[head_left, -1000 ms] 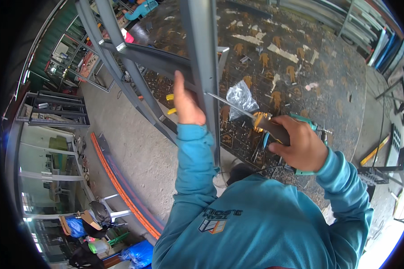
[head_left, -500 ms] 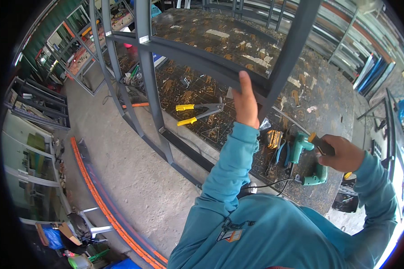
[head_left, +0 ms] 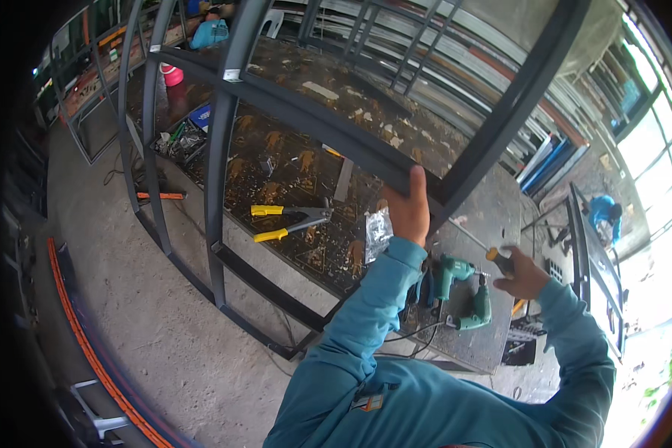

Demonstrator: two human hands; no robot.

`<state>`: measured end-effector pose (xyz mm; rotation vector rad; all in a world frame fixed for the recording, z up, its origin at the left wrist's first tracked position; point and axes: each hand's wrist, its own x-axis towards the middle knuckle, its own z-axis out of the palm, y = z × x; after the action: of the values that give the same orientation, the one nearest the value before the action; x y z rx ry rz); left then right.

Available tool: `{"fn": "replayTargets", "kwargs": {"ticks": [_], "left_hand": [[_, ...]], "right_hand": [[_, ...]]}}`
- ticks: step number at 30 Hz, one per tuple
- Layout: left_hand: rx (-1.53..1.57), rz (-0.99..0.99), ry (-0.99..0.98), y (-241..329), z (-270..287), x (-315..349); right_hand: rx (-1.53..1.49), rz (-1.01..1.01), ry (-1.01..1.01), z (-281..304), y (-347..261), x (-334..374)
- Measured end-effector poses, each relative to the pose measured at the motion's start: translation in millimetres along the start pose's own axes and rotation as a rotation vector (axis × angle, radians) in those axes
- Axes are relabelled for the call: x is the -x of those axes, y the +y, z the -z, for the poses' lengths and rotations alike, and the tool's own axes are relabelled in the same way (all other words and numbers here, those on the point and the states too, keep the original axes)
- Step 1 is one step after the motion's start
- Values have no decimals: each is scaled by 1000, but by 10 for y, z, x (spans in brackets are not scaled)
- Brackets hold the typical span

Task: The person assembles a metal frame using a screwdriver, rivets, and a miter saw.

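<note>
My left hand [head_left: 409, 213] is closed around the crossbar of a dark grey metal frame [head_left: 313, 123], close to its corner with an upright, thumb along the top. My right hand [head_left: 526, 275] grips the handle of a screwdriver [head_left: 498, 259], yellow and dark. Its long shaft slants up and left to the frame's joint beside my left hand; the tip is hidden behind the metal. Below the crossbar, a hand riveter with yellow grips [head_left: 291, 220] lies on the worktable [head_left: 313, 243]. Two green power drills [head_left: 449, 276] rest below the screwdriver.
A clear plastic bag [head_left: 378, 233] lies beside my left wrist. Dark cables [head_left: 418, 328] run from the drills past the table edge. Orange-edged long strips [head_left: 89, 358] lie on the floor at left. Metal lengths are racked at the back. People in blue [head_left: 603, 213] work at far right and far left.
My view has shifted, so the table and frame sit differently in the picture. Both hands keep their holds; the screwdriver stays at the joint, and my right wrist has turned somewhat.
</note>
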<state>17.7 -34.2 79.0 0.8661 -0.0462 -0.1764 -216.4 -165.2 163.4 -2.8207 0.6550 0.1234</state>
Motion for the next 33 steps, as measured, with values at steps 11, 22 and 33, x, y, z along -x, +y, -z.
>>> {"fn": "replayTargets", "kwargs": {"ticks": [11, 22, 33], "left_hand": [[-126, 45, -68, -44, 88, -18], [-113, 53, -78, -58, 82, -42], [-77, -1, -51, -47, 48, -25]], "right_hand": [[217, -104, -176, 72, -17, -23], [246, -191, -10, 124, 70, -28], [28, -139, 84, 58, -47, 103]]}}
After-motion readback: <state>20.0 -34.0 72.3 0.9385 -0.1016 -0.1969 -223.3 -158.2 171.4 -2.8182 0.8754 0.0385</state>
